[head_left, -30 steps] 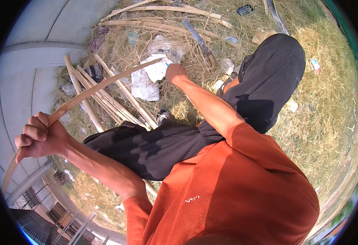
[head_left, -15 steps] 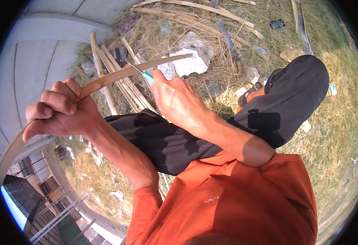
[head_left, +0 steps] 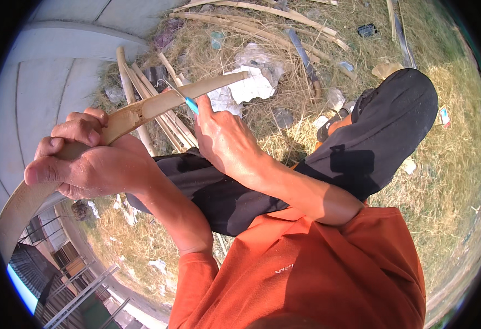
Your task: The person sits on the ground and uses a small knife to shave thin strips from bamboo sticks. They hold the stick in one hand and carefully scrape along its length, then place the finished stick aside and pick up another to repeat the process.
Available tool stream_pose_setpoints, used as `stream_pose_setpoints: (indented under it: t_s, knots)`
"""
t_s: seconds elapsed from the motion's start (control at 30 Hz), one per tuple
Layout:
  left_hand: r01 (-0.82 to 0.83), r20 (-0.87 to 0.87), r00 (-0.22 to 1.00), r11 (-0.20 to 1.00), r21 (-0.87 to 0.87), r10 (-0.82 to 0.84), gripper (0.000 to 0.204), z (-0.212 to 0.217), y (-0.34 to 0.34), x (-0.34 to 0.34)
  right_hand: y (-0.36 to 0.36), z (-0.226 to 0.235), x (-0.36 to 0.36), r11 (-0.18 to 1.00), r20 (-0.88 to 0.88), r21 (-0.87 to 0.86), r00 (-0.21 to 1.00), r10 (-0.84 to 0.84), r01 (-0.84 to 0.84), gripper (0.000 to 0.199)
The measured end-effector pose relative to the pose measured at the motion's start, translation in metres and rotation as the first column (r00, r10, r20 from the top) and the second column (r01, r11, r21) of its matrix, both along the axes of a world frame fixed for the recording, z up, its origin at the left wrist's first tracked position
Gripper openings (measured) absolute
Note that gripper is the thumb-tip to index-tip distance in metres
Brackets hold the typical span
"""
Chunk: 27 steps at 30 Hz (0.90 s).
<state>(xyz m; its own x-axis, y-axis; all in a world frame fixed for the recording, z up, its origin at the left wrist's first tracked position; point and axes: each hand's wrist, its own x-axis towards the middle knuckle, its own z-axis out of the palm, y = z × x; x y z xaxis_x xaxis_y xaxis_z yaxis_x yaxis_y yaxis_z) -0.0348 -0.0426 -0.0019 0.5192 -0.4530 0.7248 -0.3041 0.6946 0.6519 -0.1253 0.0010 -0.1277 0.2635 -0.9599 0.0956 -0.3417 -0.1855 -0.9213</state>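
Observation:
My left hand (head_left: 100, 167) is closed around a long, curved bamboo strip (head_left: 158, 105). One end of the strip rises past the hand toward the upper right. The other bends down at the far left. A darker node with a small rough spot marks its pale face just beyond my fingers. In my closed right hand (head_left: 226, 142) is a knife (head_left: 191, 105) with a light blue handle and a thin blade. The blade crosses the strip between the node and the upper tip; whether it cuts in cannot be made out.
Several bamboo poles and strips (head_left: 166, 123) lie on dry grass beyond my hands, with white crumpled sheets (head_left: 251, 85) beside them. A pale panelled wall (head_left: 48, 93) stands at the left. My bent leg in black trousers (head_left: 380, 134) is at the right.
The bamboo strip has rolled so more of its broad face shows. My left hand has turned with it and sits slightly lower. My right hand and the knife have shifted a little left.

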Motion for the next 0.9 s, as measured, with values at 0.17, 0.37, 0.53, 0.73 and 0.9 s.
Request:
stream_pose_setpoints:
  t_s: [0.17, 0.37, 0.53, 0.73, 0.9]
  knots:
    - [-0.02, 0.214, 0.977, 1.0, -0.005, 0.021, 0.047, -0.008, 0.002, 0.005, -0.007, 0.002, -0.007, 0.995, -0.038, 0.102, 0.999, 0.001, 0.003, 0.041]
    - [0.052, 0.15, 0.988, 0.998, -0.027, -0.047, 0.046, -0.006, 0.001, 0.003, -0.014, -0.015, -0.019, 0.994, -0.166, 0.103, 0.986, 0.0, 0.017, 0.037]
    - [-0.011, 0.24, 0.971, 1.0, -0.022, 0.016, 0.046, -0.01, 0.002, 0.002, -0.014, 0.012, -0.03, 0.997, -0.056, 0.077, 0.998, -0.004, 0.008, 0.019]
    - [0.065, 0.139, 0.989, 0.997, -0.043, -0.058, 0.047, -0.006, -0.002, -0.003, -0.019, -0.032, -0.029, 0.995, -0.189, -0.016, 0.977, -0.1, 0.098, 0.019]
    - [0.052, 0.239, 0.97, 0.998, -0.024, -0.045, 0.048, -0.01, -0.002, 0.003, -0.005, 0.012, -0.035, 1.0, 0.031, -0.017, 0.999, -0.021, 0.022, 0.02]
